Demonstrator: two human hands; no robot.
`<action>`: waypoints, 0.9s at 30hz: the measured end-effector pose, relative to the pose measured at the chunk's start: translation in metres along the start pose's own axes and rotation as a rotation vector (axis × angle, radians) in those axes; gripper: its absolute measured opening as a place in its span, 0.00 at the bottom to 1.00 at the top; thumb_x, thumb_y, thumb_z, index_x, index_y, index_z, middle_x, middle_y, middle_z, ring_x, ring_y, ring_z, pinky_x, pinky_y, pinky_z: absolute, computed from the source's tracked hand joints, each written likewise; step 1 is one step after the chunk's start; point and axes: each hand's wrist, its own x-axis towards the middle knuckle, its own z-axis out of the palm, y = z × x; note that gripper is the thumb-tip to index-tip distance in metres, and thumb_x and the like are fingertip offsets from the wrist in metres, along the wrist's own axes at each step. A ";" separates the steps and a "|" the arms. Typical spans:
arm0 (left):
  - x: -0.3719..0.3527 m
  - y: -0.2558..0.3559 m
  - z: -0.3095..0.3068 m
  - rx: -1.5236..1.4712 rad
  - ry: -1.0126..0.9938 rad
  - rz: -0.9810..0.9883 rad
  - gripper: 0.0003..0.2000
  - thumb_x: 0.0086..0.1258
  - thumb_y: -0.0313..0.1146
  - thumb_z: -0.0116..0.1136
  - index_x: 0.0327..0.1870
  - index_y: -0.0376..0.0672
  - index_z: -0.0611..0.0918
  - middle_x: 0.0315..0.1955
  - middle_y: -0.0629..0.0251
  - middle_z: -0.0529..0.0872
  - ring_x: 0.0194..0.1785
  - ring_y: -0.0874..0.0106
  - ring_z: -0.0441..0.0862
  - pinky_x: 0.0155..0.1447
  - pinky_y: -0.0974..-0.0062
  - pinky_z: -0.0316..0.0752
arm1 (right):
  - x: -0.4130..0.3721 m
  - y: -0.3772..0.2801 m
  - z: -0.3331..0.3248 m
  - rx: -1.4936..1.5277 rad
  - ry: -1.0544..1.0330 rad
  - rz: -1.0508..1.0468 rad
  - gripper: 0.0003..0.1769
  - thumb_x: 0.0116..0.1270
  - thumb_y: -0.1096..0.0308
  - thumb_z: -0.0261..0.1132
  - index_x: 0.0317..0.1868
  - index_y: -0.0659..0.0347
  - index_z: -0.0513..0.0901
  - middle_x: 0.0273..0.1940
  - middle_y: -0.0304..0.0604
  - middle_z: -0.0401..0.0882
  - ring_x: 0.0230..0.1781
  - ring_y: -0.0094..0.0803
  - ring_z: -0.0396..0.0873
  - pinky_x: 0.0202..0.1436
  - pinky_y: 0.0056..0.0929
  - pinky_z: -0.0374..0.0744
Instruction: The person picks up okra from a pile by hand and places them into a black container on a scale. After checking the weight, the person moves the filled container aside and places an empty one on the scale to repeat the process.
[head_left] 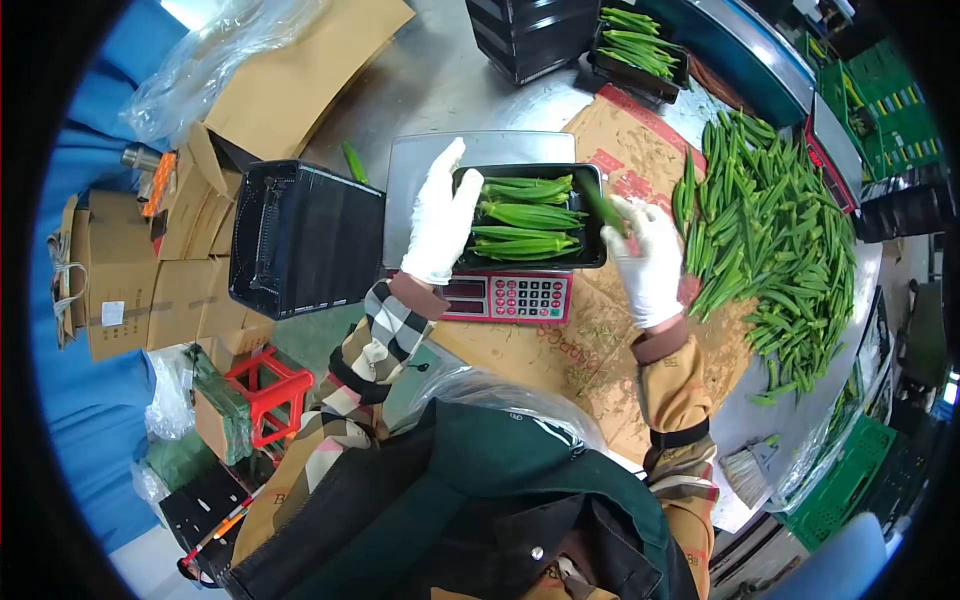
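Observation:
A black tray (592, 262) rests on the metal plate of a red and white scale (522, 297), with several green okra pods (527, 215) laid in rows inside. My left hand (443, 220), in a white glove, is at the tray's left edge with its fingers stretched out. In a white glove too, my right hand (646, 258) grips a single okra pod (604, 207) over the tray's right rim. A large heap of okra (765, 250) lies on the table to the right of that hand.
Stacked black trays (310, 240) stand left of the scale. Another okra-filled tray (636, 50) sits at the back, beside more stacked trays (530, 35). A loose okra pod (354, 162) lies behind the scale's left side. Flattened cardboard (600, 350) covers part of the table; a brush (748, 472) lies front right.

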 end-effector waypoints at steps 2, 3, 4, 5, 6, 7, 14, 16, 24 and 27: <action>-0.001 0.001 -0.010 -0.062 0.037 -0.021 0.25 0.79 0.34 0.56 0.74 0.38 0.71 0.68 0.48 0.77 0.71 0.59 0.75 0.74 0.65 0.68 | 0.004 -0.009 0.003 0.054 -0.015 -0.006 0.26 0.60 0.69 0.76 0.60 0.52 0.84 0.49 0.43 0.82 0.52 0.41 0.80 0.56 0.35 0.80; -0.002 0.000 -0.016 -0.091 0.061 -0.035 0.25 0.79 0.34 0.56 0.74 0.38 0.71 0.68 0.48 0.78 0.70 0.59 0.75 0.74 0.65 0.68 | 0.003 -0.005 0.006 0.036 0.001 -0.024 0.26 0.60 0.69 0.76 0.60 0.53 0.84 0.49 0.43 0.82 0.52 0.41 0.80 0.57 0.35 0.80; -0.004 -0.003 -0.025 -0.058 0.070 -0.030 0.24 0.79 0.32 0.56 0.73 0.37 0.71 0.66 0.52 0.79 0.67 0.64 0.77 0.72 0.68 0.70 | 0.000 0.000 0.010 0.020 0.015 -0.042 0.26 0.60 0.69 0.76 0.61 0.53 0.84 0.50 0.43 0.82 0.52 0.41 0.81 0.57 0.35 0.80; -0.007 -0.006 -0.035 -0.025 0.077 -0.027 0.23 0.80 0.29 0.55 0.73 0.37 0.71 0.64 0.56 0.81 0.64 0.69 0.79 0.71 0.71 0.72 | -0.007 0.015 0.015 0.109 0.035 0.023 0.23 0.63 0.69 0.74 0.59 0.56 0.84 0.49 0.45 0.82 0.52 0.41 0.81 0.57 0.34 0.80; -0.010 -0.014 -0.044 -0.103 0.054 -0.071 0.24 0.79 0.31 0.56 0.73 0.37 0.71 0.61 0.57 0.83 0.62 0.69 0.81 0.68 0.72 0.74 | -0.014 0.029 0.015 0.159 0.026 0.088 0.20 0.66 0.70 0.73 0.59 0.58 0.85 0.50 0.45 0.83 0.52 0.38 0.82 0.57 0.33 0.80; -0.014 -0.021 -0.049 -0.184 0.030 -0.112 0.24 0.78 0.33 0.58 0.73 0.38 0.72 0.58 0.57 0.84 0.59 0.69 0.82 0.65 0.72 0.75 | -0.020 0.042 0.014 0.206 0.019 0.151 0.18 0.68 0.71 0.71 0.58 0.60 0.85 0.51 0.45 0.84 0.51 0.34 0.82 0.57 0.31 0.79; -0.042 -0.014 -0.022 -0.034 -0.170 -0.250 0.19 0.78 0.39 0.59 0.62 0.35 0.79 0.40 0.61 0.87 0.41 0.72 0.82 0.51 0.71 0.78 | -0.029 0.018 0.016 0.831 -0.056 0.683 0.27 0.76 0.70 0.66 0.73 0.62 0.74 0.50 0.35 0.81 0.40 0.17 0.75 0.43 0.17 0.75; -0.038 0.000 -0.022 0.061 -0.191 -0.281 0.20 0.78 0.40 0.59 0.61 0.36 0.79 0.41 0.59 0.88 0.43 0.71 0.83 0.52 0.71 0.78 | -0.025 0.017 0.035 0.845 -0.085 0.608 0.24 0.76 0.70 0.65 0.70 0.62 0.77 0.51 0.37 0.83 0.46 0.19 0.78 0.49 0.21 0.77; -0.038 -0.003 -0.035 -0.006 -0.136 -0.238 0.20 0.78 0.33 0.59 0.67 0.36 0.77 0.48 0.65 0.87 0.41 0.80 0.80 0.48 0.79 0.77 | -0.037 0.098 0.080 0.052 0.036 0.473 0.24 0.68 0.67 0.70 0.64 0.57 0.82 0.55 0.47 0.80 0.51 0.40 0.82 0.59 0.34 0.79; -0.035 0.000 -0.041 -0.130 -0.043 -0.260 0.19 0.78 0.31 0.58 0.68 0.37 0.77 0.43 0.68 0.86 0.35 0.85 0.76 0.41 0.84 0.74 | -0.030 0.093 0.082 -0.319 -0.118 0.388 0.31 0.58 0.65 0.76 0.65 0.46 0.81 0.62 0.48 0.75 0.61 0.49 0.75 0.65 0.46 0.77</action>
